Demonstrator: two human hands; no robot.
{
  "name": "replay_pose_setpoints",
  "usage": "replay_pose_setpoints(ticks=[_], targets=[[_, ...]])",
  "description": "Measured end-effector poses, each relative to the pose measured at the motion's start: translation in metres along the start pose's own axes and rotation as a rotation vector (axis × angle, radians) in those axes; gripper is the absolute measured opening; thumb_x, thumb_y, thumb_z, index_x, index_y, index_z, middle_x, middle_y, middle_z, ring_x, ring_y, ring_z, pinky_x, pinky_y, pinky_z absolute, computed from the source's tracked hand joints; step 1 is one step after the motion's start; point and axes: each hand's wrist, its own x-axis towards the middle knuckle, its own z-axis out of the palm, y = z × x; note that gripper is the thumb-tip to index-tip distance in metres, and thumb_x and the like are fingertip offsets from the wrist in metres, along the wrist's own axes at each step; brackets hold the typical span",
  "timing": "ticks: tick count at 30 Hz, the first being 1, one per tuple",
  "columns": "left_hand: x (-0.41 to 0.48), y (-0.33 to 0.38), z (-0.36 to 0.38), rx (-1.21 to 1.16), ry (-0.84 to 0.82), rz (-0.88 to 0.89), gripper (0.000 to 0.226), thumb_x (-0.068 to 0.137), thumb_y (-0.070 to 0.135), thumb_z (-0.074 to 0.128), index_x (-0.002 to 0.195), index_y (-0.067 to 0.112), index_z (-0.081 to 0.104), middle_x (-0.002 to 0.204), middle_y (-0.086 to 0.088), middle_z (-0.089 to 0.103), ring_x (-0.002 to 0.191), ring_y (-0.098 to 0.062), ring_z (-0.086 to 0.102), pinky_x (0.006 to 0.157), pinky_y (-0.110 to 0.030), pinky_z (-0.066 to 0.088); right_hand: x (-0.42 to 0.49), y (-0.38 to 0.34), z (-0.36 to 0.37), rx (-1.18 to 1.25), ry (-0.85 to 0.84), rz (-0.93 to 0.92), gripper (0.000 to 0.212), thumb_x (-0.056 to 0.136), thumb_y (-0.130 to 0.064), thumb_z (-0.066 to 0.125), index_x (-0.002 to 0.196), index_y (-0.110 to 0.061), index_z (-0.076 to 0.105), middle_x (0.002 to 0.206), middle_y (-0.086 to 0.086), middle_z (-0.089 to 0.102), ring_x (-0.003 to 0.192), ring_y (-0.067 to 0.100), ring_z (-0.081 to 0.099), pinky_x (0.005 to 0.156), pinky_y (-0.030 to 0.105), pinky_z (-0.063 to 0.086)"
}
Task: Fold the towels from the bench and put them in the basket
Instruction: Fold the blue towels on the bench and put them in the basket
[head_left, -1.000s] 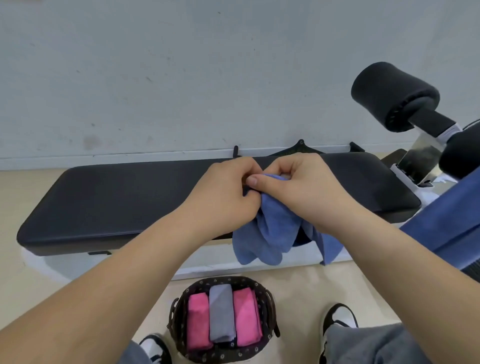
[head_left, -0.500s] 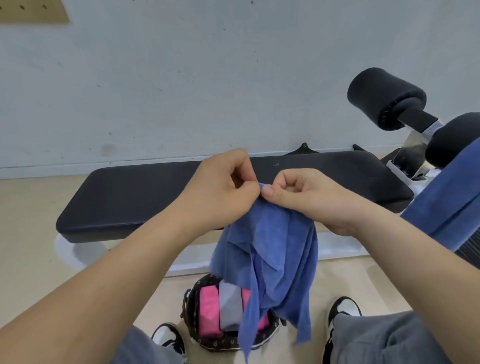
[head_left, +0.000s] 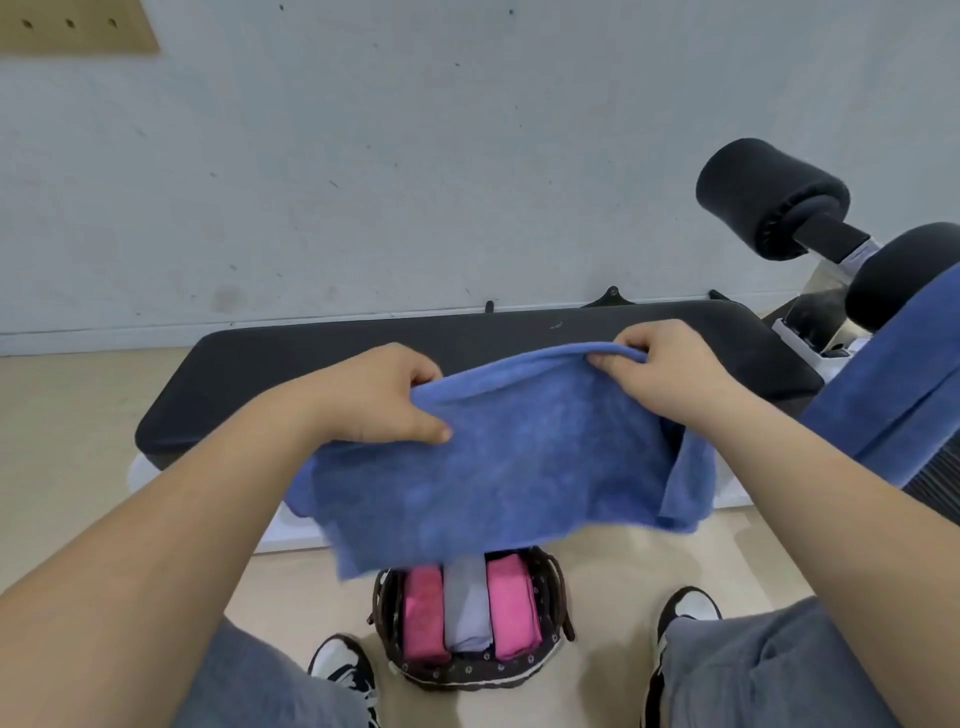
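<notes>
The fingers (head_left: 621, 357) of the right hand (head_left: 670, 376) are curled over the top hem of the towel (head_left: 509, 467), which is pinched between them. The same hem is gripped by the left hand (head_left: 382, 400), with its thumb (head_left: 418, 423) pressed on the near face. Both hands are closed on cloth, the left above the middle of the bench (head_left: 291, 364) and the right toward its right end.

The towel is held spread between the hands, hanging in front of the bench's near edge and not laid on it. Its lower edge is rumpled and one corner is turned under at the right. No fold is seen in it.

On the floor before the bench, between two shoes (head_left: 343, 665), stands the basket (head_left: 470, 675). Three folded towels are packed in it side by side: pink (head_left: 423, 618), grey (head_left: 466, 613), pink (head_left: 511, 605). Its far end is hidden by the hanging towel.

To the right of the bench a second blue cloth (head_left: 893, 405) is draped. Whether it is another towel to be folded cannot be told.

The task is judged well advanced. Three towels are done, and this one is only opened out. It remains to be folded and put in the basket, where little room seems to be left.
</notes>
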Motion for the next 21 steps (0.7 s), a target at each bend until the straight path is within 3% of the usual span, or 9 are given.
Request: replay_pose_setpoints(ticks=[3,5,7,10,12,14,16,18,21], targets=[[0.011,-0.021,-0.003,0.150,0.120,-0.121,0.018,0.081,0.019,0.064,0.064,0.018,0.059,0.061,0.002,0.057,0.059,-0.022,0.051,0.055,-0.029,0.040,0.009,0.007,0.003,-0.077,0.155,-0.001,0.026,0.094,-0.020,0.052,0.068,-0.022,0.056,0.063,-0.006,0.056,0.067,0.021,0.053,0.062,0.035,0.046],[0.019,-0.037,-0.011,0.121,0.250,-0.169,0.024,0.086,0.018,0.058,0.063,0.016,0.064,0.063,-0.003,0.064,0.064,-0.027,0.057,0.057,-0.034,0.045,0.014,0.013,0.006,-0.093,0.185,0.017,0.022,0.091,-0.015,0.046,0.083,-0.025,0.064,0.083,-0.002,0.065,0.081,0.024,0.061,0.071,0.040,0.054],[0.026,-0.050,-0.018,0.092,0.342,-0.202,0.027,0.091,0.017,0.053,0.068,0.014,0.068,0.071,-0.011,0.068,0.073,-0.033,0.063,0.063,-0.040,0.053,0.019,0.018,0.009,-0.159,0.214,0.050,0.022,0.092,-0.018,0.046,0.093,-0.025,0.067,0.101,0.002,0.060,0.092,0.027,0.060,0.072,0.040,0.053],[0.032,-0.065,-0.019,0.076,0.435,-0.235,0.028,0.094,0.014,0.048,0.070,0.016,0.063,0.073,-0.012,0.065,0.075,-0.036,0.062,0.063,-0.040,0.051,0.022,0.015,0.011,-0.333,0.255,0.106,0.021,0.099,-0.025,0.049,0.093,-0.029,0.070,0.101,0.003,0.051,0.098,0.030,0.055,0.068,0.035,0.041],[0.034,-0.072,-0.019,0.070,0.462,-0.275,0.025,0.092,0.012,0.048,0.071,0.015,0.060,0.074,-0.011,0.064,0.073,-0.034,0.061,0.062,-0.037,0.049,0.025,0.008,0.010,-0.366,0.209,0.178,0.024,0.096,-0.023,0.050,0.084,-0.026,0.070,0.089,0.003,0.062,0.082,0.029,0.060,0.063,0.032,0.041],[0.032,-0.080,-0.023,0.055,0.494,-0.340,0.022,0.089,0.010,0.049,0.072,0.016,0.060,0.077,-0.011,0.064,0.073,-0.033,0.061,0.065,-0.039,0.052,0.030,0.002,0.011,-0.120,0.154,0.260,0.022,0.089,-0.016,0.050,0.080,-0.016,0.070,0.071,0.006,0.067,0.060,0.027,0.061,0.056,0.028,0.046],[0.029,-0.088,-0.030,0.041,0.543,-0.404,0.018,0.087,0.010,0.050,0.076,0.017,0.063,0.080,-0.010,0.066,0.076,-0.035,0.062,0.070,-0.040,0.057,0.033,-0.006,0.012,0.347,0.124,0.414,0.019,0.092,-0.010,0.051,0.086,-0.009,0.069,0.063,0.013,0.068,0.044,0.025,0.061,0.045,0.023,0.047],[0.028,-0.096,-0.033,-0.017,0.618,-0.453,0.019,0.088,0.010,0.051,0.087,0.020,0.068,0.086,-0.009,0.069,0.078,-0.035,0.068,0.075,-0.043,0.061,0.035,-0.012,0.013,0.694,0.119,0.540,0.016,0.100,-0.010,0.050,0.103,-0.011,0.066,0.069,0.015,0.075,0.048,0.022,0.070,0.043,0.024,0.052],[0.030,-0.094,-0.028,-0.477,0.649,-0.520,0.021,0.102,0.010,0.045,0.107,0.014,0.065,0.092,-0.014,0.070,0.063,-0.031,0.072,0.063,-0.041,0.063,0.039,-0.019,0.026,0.994,0.105,0.575,0.023,0.105,-0.010,0.042,0.120,-0.008,0.059,0.095,0.019,0.078,0.071,0.025,0.079,0.058,0.033,0.063]])
